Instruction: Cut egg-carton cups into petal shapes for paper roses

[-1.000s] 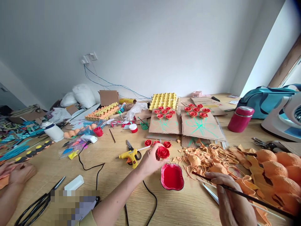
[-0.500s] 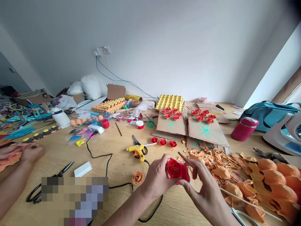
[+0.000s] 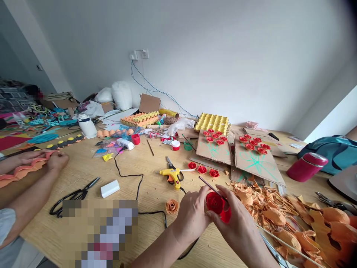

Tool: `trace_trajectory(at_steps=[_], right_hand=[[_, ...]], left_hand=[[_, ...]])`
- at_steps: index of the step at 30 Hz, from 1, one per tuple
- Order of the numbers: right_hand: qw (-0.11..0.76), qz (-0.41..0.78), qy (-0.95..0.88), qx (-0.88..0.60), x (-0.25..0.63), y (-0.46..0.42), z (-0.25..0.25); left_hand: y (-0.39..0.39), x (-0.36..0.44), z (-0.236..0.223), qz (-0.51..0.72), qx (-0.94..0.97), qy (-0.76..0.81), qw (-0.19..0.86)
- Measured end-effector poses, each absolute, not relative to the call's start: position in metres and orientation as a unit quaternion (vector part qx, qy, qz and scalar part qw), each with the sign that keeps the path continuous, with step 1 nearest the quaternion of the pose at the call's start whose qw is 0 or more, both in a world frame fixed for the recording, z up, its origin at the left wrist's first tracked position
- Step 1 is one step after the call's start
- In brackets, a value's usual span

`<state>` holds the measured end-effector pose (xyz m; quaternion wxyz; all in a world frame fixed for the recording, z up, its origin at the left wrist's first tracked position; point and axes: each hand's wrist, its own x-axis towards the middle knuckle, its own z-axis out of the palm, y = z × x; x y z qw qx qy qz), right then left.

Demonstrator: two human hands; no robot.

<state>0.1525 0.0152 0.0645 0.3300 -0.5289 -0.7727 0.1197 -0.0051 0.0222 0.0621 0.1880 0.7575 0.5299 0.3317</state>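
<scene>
A red paper rose (image 3: 215,203) is between my hands near the front of the table. My left hand (image 3: 193,210) is closed around its left side. A slim paintbrush (image 3: 208,183) slants across the top of the rose, and my right hand (image 3: 238,216) is closed on it. The right thumb reaches under the rose's front. Just below and to the right of the rose is a glossy red piece (image 3: 226,216), partly hidden by the right fingers. An unpainted orange rose (image 3: 172,206) lies left of my left hand. Several red roses (image 3: 202,169) sit beyond my hands.
A yellow glue gun (image 3: 173,176) lies by scissors, its black cord running to the front. Two cardboard sheets (image 3: 258,163) carry red roses. Orange egg-carton scraps (image 3: 276,216) heap at the right. Another person's hands (image 3: 57,160) hold an orange carton strip at the left.
The view has shifted, so things appear further right and slightly turned. My right hand has closed in around the rose, and the paintbrush now crosses over its top, pointing to the upper left.
</scene>
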Motion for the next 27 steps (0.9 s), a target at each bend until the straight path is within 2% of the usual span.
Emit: trace_trajectory(at_steps=[5,10,14,21,27], right_hand=[[0.337,0.135,-0.763,-0.535,0.163,0.020,0.065],[0.354,0.093,-0.741,-0.563,0.189,0.044,0.075],[0.324,0.054,-0.720,-0.611,0.216,0.082,0.077],[0.236,0.053,-0.748,-0.618,0.221,0.136,0.040],[0.204,0.048,-0.776,-0.594,0.218,0.162,0.007]], left_hand=[[0.020,-0.013,0.054,0.328,0.754,0.542,0.175],[0.012,-0.026,0.043,0.314,0.759,0.545,0.165],[0.004,-0.036,0.030,0.325,0.761,0.538,0.160],[-0.003,-0.041,0.004,0.357,0.778,0.509,0.085],[-0.001,-0.044,-0.010,0.370,0.796,0.470,0.087]])
